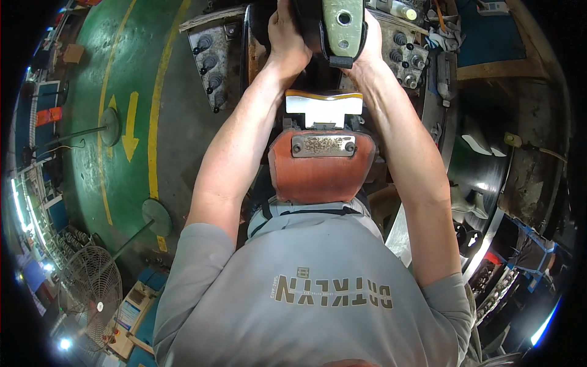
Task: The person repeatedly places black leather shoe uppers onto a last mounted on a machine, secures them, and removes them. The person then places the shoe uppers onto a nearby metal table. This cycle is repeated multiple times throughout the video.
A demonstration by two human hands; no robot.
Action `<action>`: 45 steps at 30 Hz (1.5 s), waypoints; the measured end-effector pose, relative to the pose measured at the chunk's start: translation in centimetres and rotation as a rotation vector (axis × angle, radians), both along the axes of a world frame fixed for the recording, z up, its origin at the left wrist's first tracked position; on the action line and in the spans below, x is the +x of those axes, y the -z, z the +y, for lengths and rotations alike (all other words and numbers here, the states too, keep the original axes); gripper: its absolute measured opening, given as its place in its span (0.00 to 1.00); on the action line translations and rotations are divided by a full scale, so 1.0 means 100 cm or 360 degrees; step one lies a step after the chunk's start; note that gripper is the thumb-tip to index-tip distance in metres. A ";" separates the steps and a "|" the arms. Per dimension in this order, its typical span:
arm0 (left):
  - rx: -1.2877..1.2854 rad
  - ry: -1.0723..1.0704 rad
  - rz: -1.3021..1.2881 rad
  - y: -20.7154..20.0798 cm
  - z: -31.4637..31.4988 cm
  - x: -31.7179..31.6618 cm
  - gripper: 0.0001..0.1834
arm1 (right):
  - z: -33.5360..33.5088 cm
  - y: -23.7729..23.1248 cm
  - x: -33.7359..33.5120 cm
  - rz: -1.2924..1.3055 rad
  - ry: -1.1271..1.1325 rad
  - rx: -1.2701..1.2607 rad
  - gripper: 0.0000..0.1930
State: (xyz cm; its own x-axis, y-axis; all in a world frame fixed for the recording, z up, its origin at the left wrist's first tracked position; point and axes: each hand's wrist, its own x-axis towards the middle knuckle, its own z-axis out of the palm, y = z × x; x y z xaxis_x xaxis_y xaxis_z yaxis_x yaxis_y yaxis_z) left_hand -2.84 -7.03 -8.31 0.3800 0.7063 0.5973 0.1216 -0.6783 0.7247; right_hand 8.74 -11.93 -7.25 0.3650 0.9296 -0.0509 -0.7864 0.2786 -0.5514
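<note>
Both my arms reach forward to the top edge of the view. My left hand (286, 38) is beside a dark gap in the machine; its fingers run out of the picture, so what they touch is not visible. My right hand (372, 46) is partly covered by a pale green plate (342, 27) with two holes and a black strap end; I cannot tell whether the hand touches it. Between my forearms stand a bright white plate (324, 110) with an orange upper edge and a red-brown guard (323, 171) bearing a worn metal tag (323, 146).
Control panels with knobs (211, 64) (409, 58) flank the machine on both sides. A green floor (85, 134) with yellow lines lies left, with a standing fan (92, 296) lower down. Curved metal pieces (483, 145) lie on a dark surface at right.
</note>
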 end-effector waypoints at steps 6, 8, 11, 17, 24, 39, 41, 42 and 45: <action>-0.0506 0.0312 -0.0358 0.013 0.003 0.008 0.20 | 0.003 0.006 0.014 -0.0056 -0.0132 -0.0018 0.12; -0.0302 0.0266 -0.0231 0.017 -0.001 0.005 0.20 | 0.004 0.013 0.018 -0.0099 -0.0107 -0.0063 0.11; -0.1024 0.0516 -0.0722 0.013 0.001 0.010 0.19 | 0.012 -0.001 0.009 -0.0083 -0.0001 -0.0352 0.17; -0.1715 0.0444 -0.0726 0.050 0.006 -0.028 0.24 | -0.021 -0.016 0.007 -0.0386 0.0091 -0.0719 0.16; -0.2816 0.0417 -0.1039 0.135 -0.092 -0.096 0.21 | -0.086 0.062 0.067 -0.0315 0.0189 -0.0907 0.14; -0.1390 0.0440 0.0069 0.107 -0.132 -0.118 0.26 | -0.175 0.130 0.065 -0.0269 0.0067 -0.1283 0.11; -0.1338 0.0374 0.0059 0.099 -0.127 -0.144 0.28 | -0.185 0.131 0.070 -0.0188 0.0117 -0.1283 0.11; -0.1577 0.0406 -0.0201 0.096 -0.128 -0.160 0.31 | -0.187 0.128 0.070 -0.0193 0.0137 -0.1283 0.11; -0.1770 0.0339 0.0001 0.071 -0.119 -0.218 0.35 | -0.192 0.095 0.058 -0.0308 0.0249 -0.1353 0.10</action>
